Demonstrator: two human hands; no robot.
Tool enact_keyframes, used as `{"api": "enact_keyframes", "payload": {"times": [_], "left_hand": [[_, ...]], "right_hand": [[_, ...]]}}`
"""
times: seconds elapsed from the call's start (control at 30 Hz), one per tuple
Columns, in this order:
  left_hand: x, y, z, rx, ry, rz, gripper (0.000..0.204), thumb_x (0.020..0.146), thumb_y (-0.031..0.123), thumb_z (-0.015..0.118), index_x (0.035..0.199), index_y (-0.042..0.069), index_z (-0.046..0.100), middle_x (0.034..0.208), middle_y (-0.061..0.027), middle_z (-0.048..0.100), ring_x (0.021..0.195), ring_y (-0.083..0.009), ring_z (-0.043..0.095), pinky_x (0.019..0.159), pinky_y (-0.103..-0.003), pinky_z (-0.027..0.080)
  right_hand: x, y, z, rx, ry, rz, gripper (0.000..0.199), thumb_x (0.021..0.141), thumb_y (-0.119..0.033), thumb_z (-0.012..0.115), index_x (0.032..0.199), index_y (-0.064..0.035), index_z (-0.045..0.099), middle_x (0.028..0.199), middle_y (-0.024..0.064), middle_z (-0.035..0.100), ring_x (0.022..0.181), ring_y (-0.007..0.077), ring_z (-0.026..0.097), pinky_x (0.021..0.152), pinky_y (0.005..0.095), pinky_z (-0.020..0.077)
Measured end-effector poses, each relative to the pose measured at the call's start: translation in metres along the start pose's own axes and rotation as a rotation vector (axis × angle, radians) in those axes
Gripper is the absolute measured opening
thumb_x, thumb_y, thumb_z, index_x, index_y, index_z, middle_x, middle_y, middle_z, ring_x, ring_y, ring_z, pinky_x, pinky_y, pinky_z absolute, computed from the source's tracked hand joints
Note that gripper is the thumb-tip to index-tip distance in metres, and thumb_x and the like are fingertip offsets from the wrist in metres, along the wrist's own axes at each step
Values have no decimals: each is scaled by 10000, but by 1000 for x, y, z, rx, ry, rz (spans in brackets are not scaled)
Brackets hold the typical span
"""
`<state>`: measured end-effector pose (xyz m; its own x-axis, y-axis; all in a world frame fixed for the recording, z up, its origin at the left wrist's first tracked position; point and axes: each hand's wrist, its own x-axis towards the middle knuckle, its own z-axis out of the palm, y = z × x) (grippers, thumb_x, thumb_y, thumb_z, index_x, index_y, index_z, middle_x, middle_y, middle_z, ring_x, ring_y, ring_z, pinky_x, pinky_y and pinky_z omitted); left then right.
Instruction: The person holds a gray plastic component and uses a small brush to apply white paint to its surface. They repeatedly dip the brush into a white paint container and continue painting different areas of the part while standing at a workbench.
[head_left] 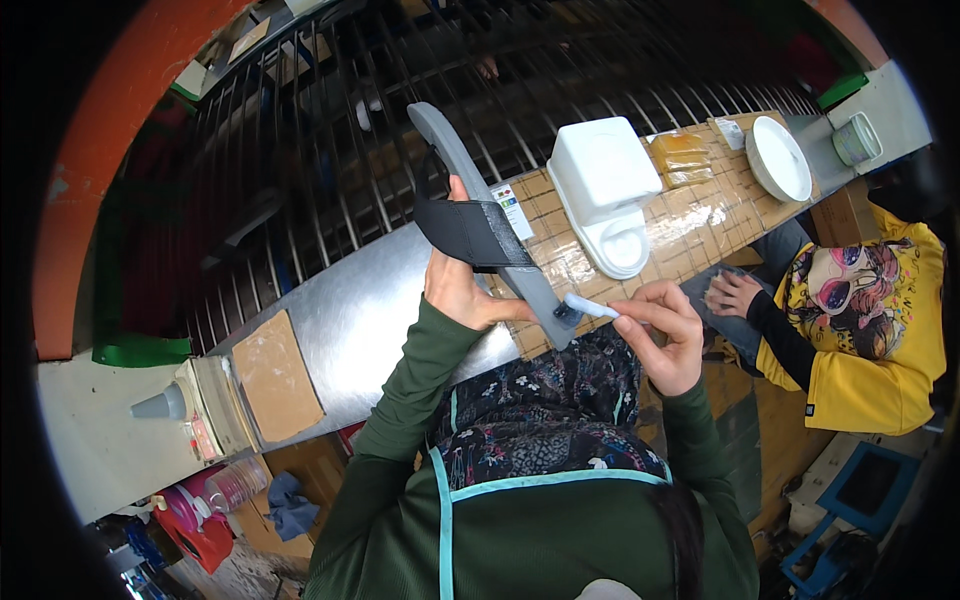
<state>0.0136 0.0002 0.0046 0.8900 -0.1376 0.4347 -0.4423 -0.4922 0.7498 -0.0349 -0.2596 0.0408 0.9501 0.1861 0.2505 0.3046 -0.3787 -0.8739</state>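
— Where is the grey sole piece (470,190) held?

— It is gripped mid-length by the left hand (455,285), over the steel bench (350,320), its black strap (470,232) beside the thumb. A small white applicator (590,305) is pinched in the closed right hand (668,335) at the lower end.

— How is it judged to handle?

— Light and fairly stiff; best held at the narrow middle, clear of the worked end.

Grey sole (470,180) — black strap (470,235), white stick (590,306).
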Motion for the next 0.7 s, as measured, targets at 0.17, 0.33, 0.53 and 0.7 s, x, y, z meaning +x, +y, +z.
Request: {"api": "enact_keyframes", "payload": {"times": [0.17, 0.33, 0.53, 0.7], "left_hand": [[0, -1, -2, 92, -18, 96, 1627, 246, 495, 953, 1512, -56, 93, 1508, -310, 252, 1391, -424, 313, 1102, -454, 354], [-1, 2, -1, 101, -49, 71, 1608, 247, 497, 949, 1510, -56, 122, 1489, -318, 278, 1391, -428, 309, 1104, -456, 347], [1, 3, -3, 94, -48, 89, 1590, 256, 515, 942, 1509, -53, 145, 1486, -319, 287, 1383, -438, 320, 1104, -456, 348], [2, 2, -5, 134, -59, 134, 1567, 273, 535, 930, 1502, -64, 163, 1510, -305, 268, 1397, -449, 295, 1109, -463, 338]], "right_hand": [[6, -2, 4, -135, -11, -47, 176, 805, -4, 725, 980, -15, 746, 867, 37, 573, 706, 93, 517, 578, 210, 398], [15, -3, 7, -174, 8, -60, 190, 794, -17, 738, 982, -40, 753, 861, 34, 578, 650, 91, 506, 591, 225, 380], [23, -4, 13, -276, 92, -132, 217, 755, -114, 776, 972, -113, 771, 833, -25, 579, 586, 86, 456, 693, 287, 259], [28, -7, 14, -417, 143, -271, 228, 741, -121, 779, 969, -123, 767, 852, -26, 592, 606, 101, 461, 715, 305, 258]]}}
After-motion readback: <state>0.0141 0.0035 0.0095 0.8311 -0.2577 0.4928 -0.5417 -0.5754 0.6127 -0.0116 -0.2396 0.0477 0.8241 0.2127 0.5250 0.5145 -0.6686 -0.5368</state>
